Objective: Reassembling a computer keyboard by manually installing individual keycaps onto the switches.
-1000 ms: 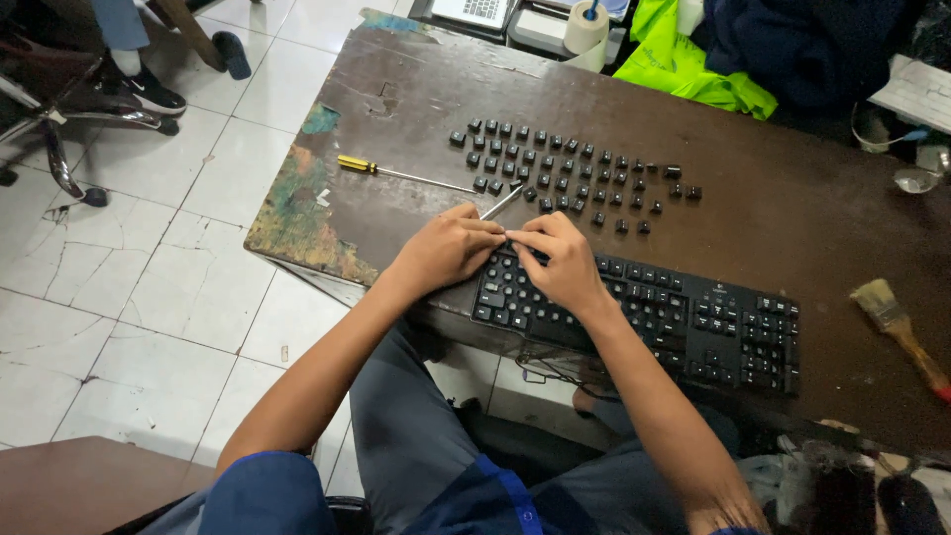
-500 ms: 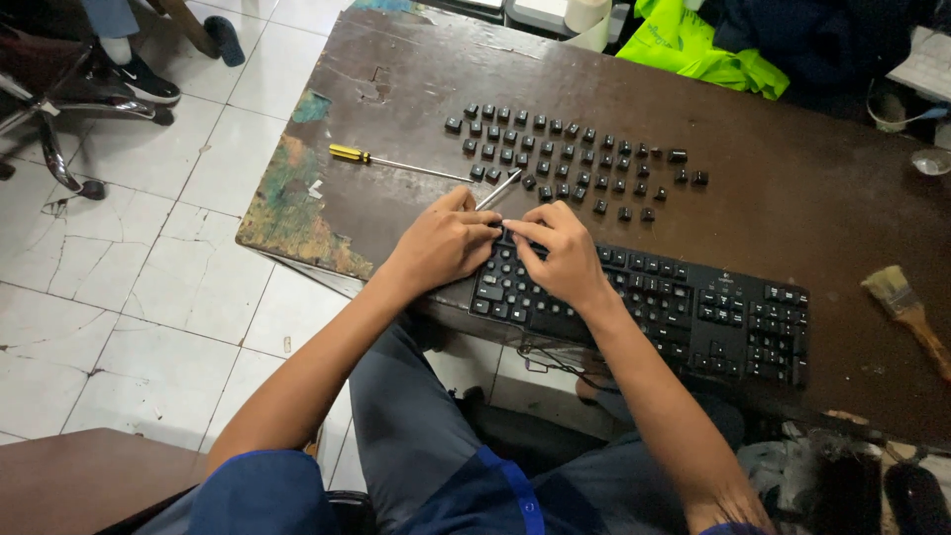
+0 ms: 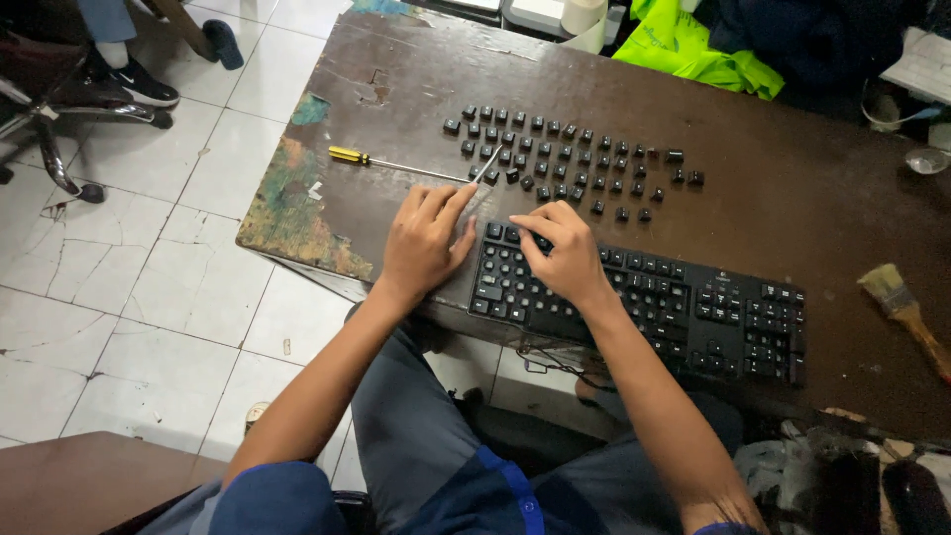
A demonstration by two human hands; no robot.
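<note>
A black keyboard (image 3: 693, 307) lies at the near edge of a worn brown table (image 3: 792, 198). Several loose black keycaps (image 3: 565, 163) sit in rows beyond it. My left hand (image 3: 426, 243) rests flat with its fingers apart at the keyboard's left end, touching its edge. A thin metal tool (image 3: 487, 163) lies just past its index fingertip, pointing into the keycaps. My right hand (image 3: 560, 253) is bent over the keyboard's upper-left corner, thumb and fingers pinched on a key there. The key itself is hidden under the fingers.
A yellow-handled screwdriver (image 3: 386, 161) lies left of the keycaps. A paintbrush (image 3: 901, 307) lies at the table's right. A bright yellow-green garment (image 3: 693, 50) is heaped at the back. An office chair (image 3: 59, 109) and another person's shoe (image 3: 139, 84) stand on the tiled floor at left.
My left hand has drawn away from the right hand and spread flat beside the keyboard. The metal tool, earlier between the two hands, now lies beyond the left fingertips.
</note>
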